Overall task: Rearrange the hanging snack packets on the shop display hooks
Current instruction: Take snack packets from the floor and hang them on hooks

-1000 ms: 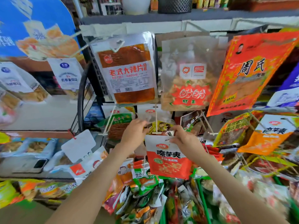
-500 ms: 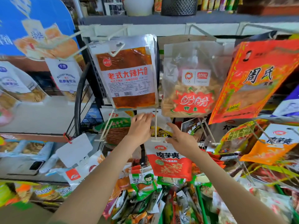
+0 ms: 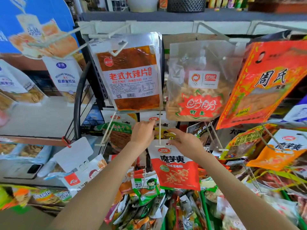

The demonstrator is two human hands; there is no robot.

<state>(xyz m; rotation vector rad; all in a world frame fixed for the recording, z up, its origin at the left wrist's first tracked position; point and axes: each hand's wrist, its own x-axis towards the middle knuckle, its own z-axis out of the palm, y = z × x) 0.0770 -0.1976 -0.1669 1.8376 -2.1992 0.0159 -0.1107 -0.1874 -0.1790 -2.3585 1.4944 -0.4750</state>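
Right hand (image 3: pixel 186 143) on red-white packet (image 3: pixel 176 170), left hand (image 3: pixel 143 132) by hook (image 3: pixel 159 128)

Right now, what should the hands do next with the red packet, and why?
Probably slide the red packet further back along the white hook. Its top hangs right at the hook's front tip, the right hand pinches that top, and the left hand reaches the packets behind.

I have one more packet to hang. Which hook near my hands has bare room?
The white hook left of your left hand is bare along its front, a green packet behind it. Your right hand pinches the red-and-white packet; below it the packet heap is crowded.
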